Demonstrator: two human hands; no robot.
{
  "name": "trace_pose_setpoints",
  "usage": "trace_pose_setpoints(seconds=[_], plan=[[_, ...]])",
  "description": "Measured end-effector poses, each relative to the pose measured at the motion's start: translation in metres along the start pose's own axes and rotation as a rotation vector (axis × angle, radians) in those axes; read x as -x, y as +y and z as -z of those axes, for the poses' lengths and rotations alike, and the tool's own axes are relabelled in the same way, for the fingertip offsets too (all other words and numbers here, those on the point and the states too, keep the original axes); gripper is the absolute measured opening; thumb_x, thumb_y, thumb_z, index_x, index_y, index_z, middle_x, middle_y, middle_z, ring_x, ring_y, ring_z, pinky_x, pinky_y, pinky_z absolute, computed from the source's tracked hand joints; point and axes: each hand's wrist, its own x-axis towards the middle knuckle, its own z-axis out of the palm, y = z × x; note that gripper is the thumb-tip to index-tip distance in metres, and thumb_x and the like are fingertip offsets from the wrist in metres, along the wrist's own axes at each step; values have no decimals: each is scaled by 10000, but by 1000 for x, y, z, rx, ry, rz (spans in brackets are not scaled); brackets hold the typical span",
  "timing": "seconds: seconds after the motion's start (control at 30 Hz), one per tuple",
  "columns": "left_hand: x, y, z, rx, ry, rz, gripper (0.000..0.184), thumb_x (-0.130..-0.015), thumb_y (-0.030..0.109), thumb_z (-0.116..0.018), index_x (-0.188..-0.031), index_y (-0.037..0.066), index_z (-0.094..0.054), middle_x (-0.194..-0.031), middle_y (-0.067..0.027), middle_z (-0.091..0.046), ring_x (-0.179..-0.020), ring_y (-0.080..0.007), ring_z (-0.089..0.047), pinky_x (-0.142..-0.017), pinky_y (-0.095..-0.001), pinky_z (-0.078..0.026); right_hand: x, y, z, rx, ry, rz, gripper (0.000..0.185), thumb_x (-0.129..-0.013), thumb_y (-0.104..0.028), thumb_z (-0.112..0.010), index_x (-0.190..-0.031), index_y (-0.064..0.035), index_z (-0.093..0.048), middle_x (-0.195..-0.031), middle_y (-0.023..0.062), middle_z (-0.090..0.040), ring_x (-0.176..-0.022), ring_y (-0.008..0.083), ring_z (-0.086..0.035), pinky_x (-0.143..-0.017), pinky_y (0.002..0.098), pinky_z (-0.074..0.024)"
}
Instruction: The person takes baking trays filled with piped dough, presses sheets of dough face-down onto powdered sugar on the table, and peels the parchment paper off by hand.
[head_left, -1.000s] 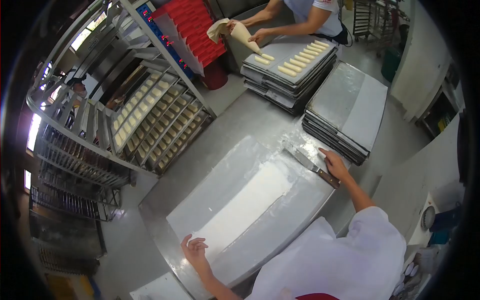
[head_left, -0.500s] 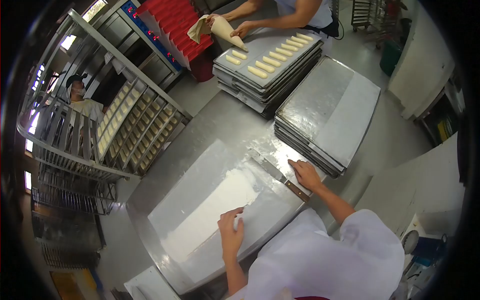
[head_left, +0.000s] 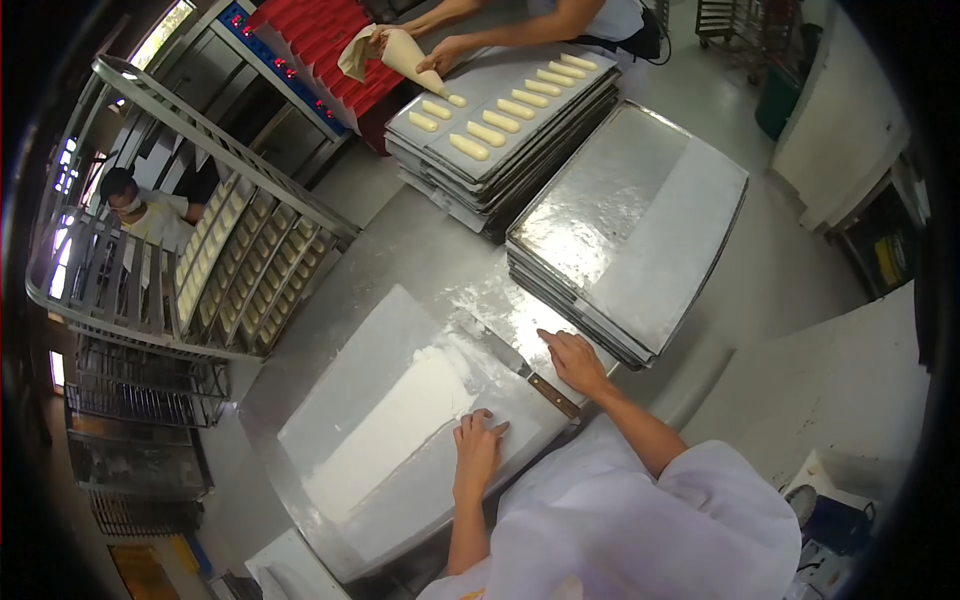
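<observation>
My left hand [head_left: 480,450] rests at the right edge of a band of white powder [head_left: 390,430], its fingers loosely bent and apart, holding nothing. The powder lies on a pale sheet [head_left: 350,360] spread over the metal table [head_left: 400,245]. My right hand [head_left: 575,362] is above the table's right side, index finger extended and nothing in its grasp. Between my hands lies a long-bladed spatula with a wooden handle [head_left: 553,395], its blade dusted white. Neither hand grips it. Scattered white dust marks the metal beyond the blade.
A stack of metal trays [head_left: 640,215] stands just beyond my right hand. Behind it, a co-worker's hands squeeze a piping bag [head_left: 405,55] over another tray stack [head_left: 470,170] bearing pale dough strips. A wheeled rack [head_left: 230,155] with filled trays stands left, another person behind it.
My left hand has moved toward the spatula along the powder's edge. The co-worker's piping bag now has a short new strip at its tip. The whole view has shifted slightly.
</observation>
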Motion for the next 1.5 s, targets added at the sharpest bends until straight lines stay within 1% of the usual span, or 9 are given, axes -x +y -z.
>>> trace_pose_setpoints(seconds=[0.1, 0.17, 0.3, 0.37, 0.5, 0.57, 0.9, 1.07, 1.5], plan=[[-2, -4, -10, -47, -55, -23, 347, -737, 10, -637, -1041, 151, -725, -1134, -82, -510, -1090, -261, -439, -891, -386, -337, 0, 2, 0, 0, -13, -1, 430, -800, 11, -546, -1219, -81, -556, -831, 119, -566, -788, 295, -581, -714, 403, -472], [-2, -4, -16, -74, -84, 29, 365, -730, 4, -636, -1047, 161, -726, -1112, -78, -507, -1064, -256, -442, -886, -386, -339, 0, 4, -4, 16, -19, -24, 422, -810, 5, -542, -1223, -85, -553, -835, 118, -569, -787, 299, -583, -718, 405, -472], [-3, -9, -19, -62, -78, 46, 384, -732, -6, -625, -1053, 176, -726, -1103, -76, -502, -1049, -255, -442, -881, -388, -340, 0, 3, -4, -11, -17, -20, 410, -823, -2, -537, -1224, -85, -552, -837, 121, -571, -792, 303, -584, -728, 413, -471], [-3, -12, -21, -56, -97, 29, 392, -734, -9, -624, -1059, 185, -723, -1108, -74, -505, -1045, -256, -443, -880, -388, -344, -1, 2, -3, -19, -58, -76, 360, -848, -27, -547, -1202, -84, -573, -883, 125, -601, -823, 304, -584, -749, 407, -454], [-2, -12, -19, -83, -104, 26, 410, -739, -11, -621, -1084, 191, -711, -1089, -74, -508, -1037, -256, -446, -880, -386, -348, -2, 1, -3, -28, -60, -74, 348, -852, -24, -535, -1195, -67, -571, -898, 125, -609, -834, 298, -587, -758, 399, -445], [-2, -12, -19, -138, -182, 32, 430, -747, -11, -620, -1112, 203, -696, -1062, -74, -507, -1021, -255, -451, -870, -390, -356, -2, 2, -4, -26, -68, -55, 348, -851, -25, -535, -1196, -63, -569, -899, 125, -609, -834, 298, -586, -759, 401, -444], [1, -20, -31, -181, -125, 21, 412, -787, 8, -606, -1131, 223, -682, -1045, -85, -503, -1004, -274, -457, -830, -389, -363, -5, 0, -4, -26, -69, -35, 351, -850, -10, -515, -1197, -36, -562, -935, 150, -611, -851, 329, -583, -760, 425, -440], [1, -22, -34, -270, -174, 5, 461, -795, 13, -598, -1187, 252, -647, -1054, -93, -496, -996, -278, -448, -823, -391, -360, -3, 0, -4, -2, -63, -28, 351, -838, 7, -528, -1185, -33, -567, -924, 163, -608, -844, 337, -583, -750, 430, -443], [2, -22, -32, -261, -234, 3, 477, -821, 19, -555, -1209, 288, -630, -1037, -95, -490, -982, -283, -446, -823, -403, -366, -3, -1, -4, -28, -15, -28, 353, -831, 17, -541, -1178, -45, -573, -903, 137, -607, -823, 326, -579, -734, 416, -446]])
